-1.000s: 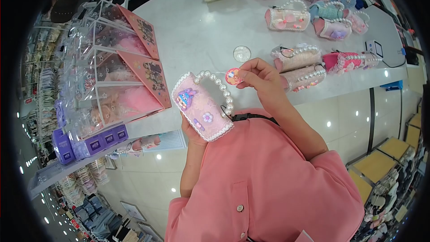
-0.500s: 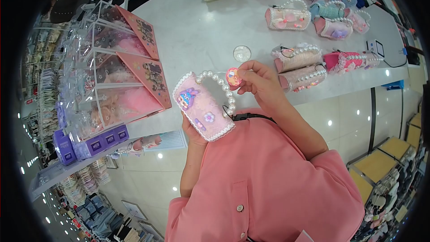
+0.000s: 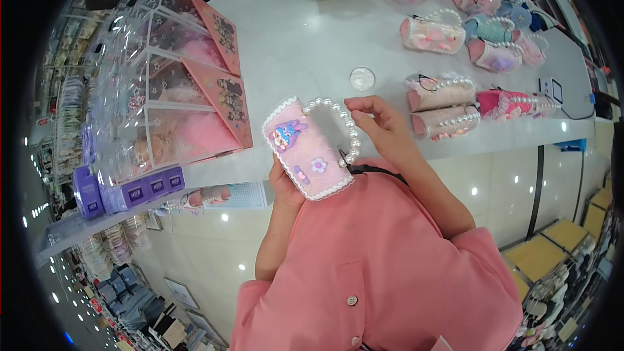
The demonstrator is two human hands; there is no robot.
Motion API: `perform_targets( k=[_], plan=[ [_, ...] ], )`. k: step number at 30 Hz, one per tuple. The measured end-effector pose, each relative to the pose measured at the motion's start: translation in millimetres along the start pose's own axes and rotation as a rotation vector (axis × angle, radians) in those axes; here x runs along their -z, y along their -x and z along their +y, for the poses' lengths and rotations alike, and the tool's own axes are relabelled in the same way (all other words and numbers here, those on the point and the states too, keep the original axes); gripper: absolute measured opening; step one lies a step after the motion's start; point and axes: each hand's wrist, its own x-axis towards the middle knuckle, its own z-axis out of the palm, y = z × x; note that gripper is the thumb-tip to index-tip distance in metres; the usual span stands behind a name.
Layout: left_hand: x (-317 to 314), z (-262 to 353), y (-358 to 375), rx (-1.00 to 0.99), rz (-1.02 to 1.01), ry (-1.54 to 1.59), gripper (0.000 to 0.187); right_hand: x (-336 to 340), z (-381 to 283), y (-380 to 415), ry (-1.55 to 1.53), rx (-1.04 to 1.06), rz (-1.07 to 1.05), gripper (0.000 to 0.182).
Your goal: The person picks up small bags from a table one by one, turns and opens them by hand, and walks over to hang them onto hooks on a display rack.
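My left hand (image 3: 286, 185) is wrapped round the back and lower edge of a small pink fuzzy handbag (image 3: 312, 172), its fingers mostly hidden behind it. The bag is tilted, trimmed in white, with a blue and purple cartoon figure and flower decorations on its front. A pearl bead handle (image 3: 351, 133) arches from its top side. Beside this handle is my right hand (image 3: 383, 123), thumb and index finger stretched out and apart, nothing visible between them. Just beyond the fingers a clear round disc (image 3: 362, 78) lies on the white counter (image 3: 292, 58).
At the left stand clear-fronted boxes (image 3: 195, 91) with pink fluffy contents, above purple boxes (image 3: 146, 188). Several pearl-handled bags lie at the right, including a cream one (image 3: 432, 36) and a hot-pink one (image 3: 504, 104). A small device (image 3: 551, 90) with a cable sits near the right end.
The round pink tag between my right fingers is out of sight, and those fingers have parted. The view has shifted slightly; the handbag stays in my left hand.
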Motion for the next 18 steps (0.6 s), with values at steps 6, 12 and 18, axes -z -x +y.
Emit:
perform_targets(
  k=[6, 12, 18],
  plan=[
    [3, -2, 1, -0.002, 0.004, -0.024, 0.062, 1, -22, 6, -0.194, -0.069, -0.129, 0.025],
    [-3, -5, 2, 0.037, -0.011, -0.026, 0.067, -2, -28, 14, -0.184, -0.042, -0.168, 0.034],
    [-19, -4, 8, 0.097, -0.036, -0.107, 0.078, -10, -31, 17, -0.165, 0.002, -0.076, 0.029]
  ],
)
